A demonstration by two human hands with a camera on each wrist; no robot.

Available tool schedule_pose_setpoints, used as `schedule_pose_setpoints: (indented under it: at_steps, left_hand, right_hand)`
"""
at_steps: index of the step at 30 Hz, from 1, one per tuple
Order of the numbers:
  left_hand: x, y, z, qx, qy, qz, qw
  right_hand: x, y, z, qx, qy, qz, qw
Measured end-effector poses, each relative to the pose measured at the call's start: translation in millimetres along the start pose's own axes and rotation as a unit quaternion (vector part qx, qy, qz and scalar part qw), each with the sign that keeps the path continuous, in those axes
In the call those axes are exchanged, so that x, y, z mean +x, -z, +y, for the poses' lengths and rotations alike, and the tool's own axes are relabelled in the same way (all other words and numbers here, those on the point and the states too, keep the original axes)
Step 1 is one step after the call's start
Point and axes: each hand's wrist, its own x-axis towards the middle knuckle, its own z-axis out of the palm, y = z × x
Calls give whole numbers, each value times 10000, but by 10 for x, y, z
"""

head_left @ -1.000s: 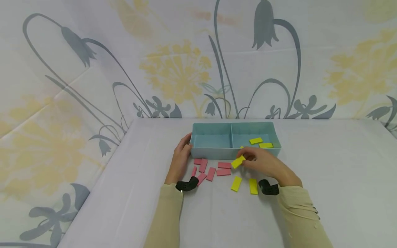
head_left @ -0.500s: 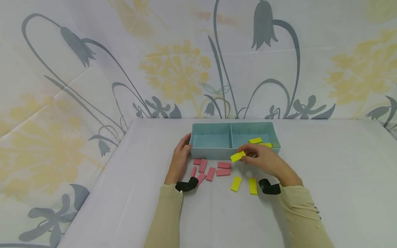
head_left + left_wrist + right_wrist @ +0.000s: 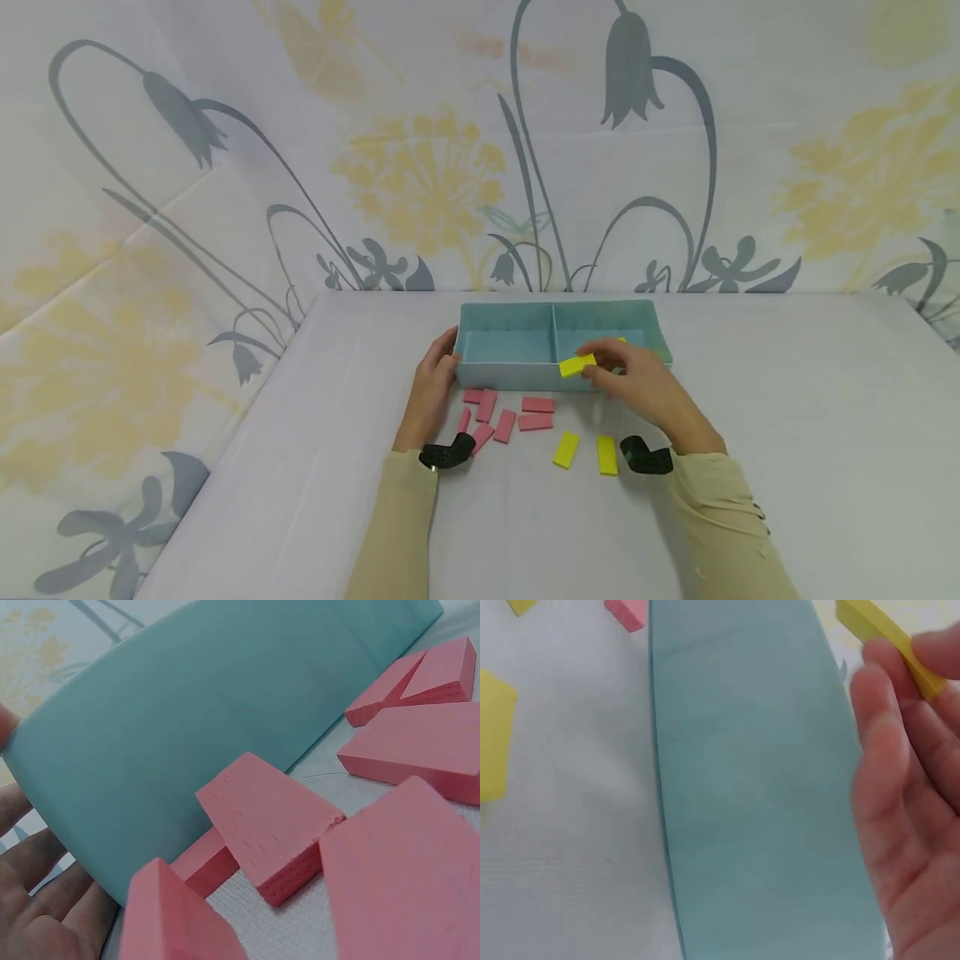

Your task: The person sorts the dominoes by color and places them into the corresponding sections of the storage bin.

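Observation:
A pale blue box (image 3: 506, 377) with two compartments stands on the table. My left hand (image 3: 426, 400) grips its left end, with the thumb at the front corner and the other fingers along the end wall. Between thumb and fingertips, my right hand (image 3: 641, 385) pinches a yellow wooden block (image 3: 577, 366), held at the height of the box's front rim near the divider. The right wrist view shows this block (image 3: 891, 643) tilted above the box wall. Yellow shows in the right compartment, mostly hidden behind the right hand.
Several pink blocks (image 3: 505, 426) lie in front of the box's left half, some overlapping. Two yellow blocks (image 3: 566, 450) lie on the white cloth nearer the body. The left compartment (image 3: 506, 343) shows its bare floor. A flower-patterned cloth (image 3: 420, 183) hangs behind.
My right hand has lifted the yellow block from in front of the box up to its rim, and now hides more of the right compartment. The left hand keeps its hold.

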Motion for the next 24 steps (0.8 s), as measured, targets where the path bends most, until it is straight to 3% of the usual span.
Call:
schedule_pose_setpoints:
  at_steps: [8, 24]
  left_hand:
    - [4, -4, 2, -40, -34, -13, 10000]
    - [7, 7, 5, -15, -14, 34, 10000]
  right_hand:
    - [5, 16, 26, -418, -175, 685, 9966]
    - [10, 17, 57, 81, -195, 1340, 9908]
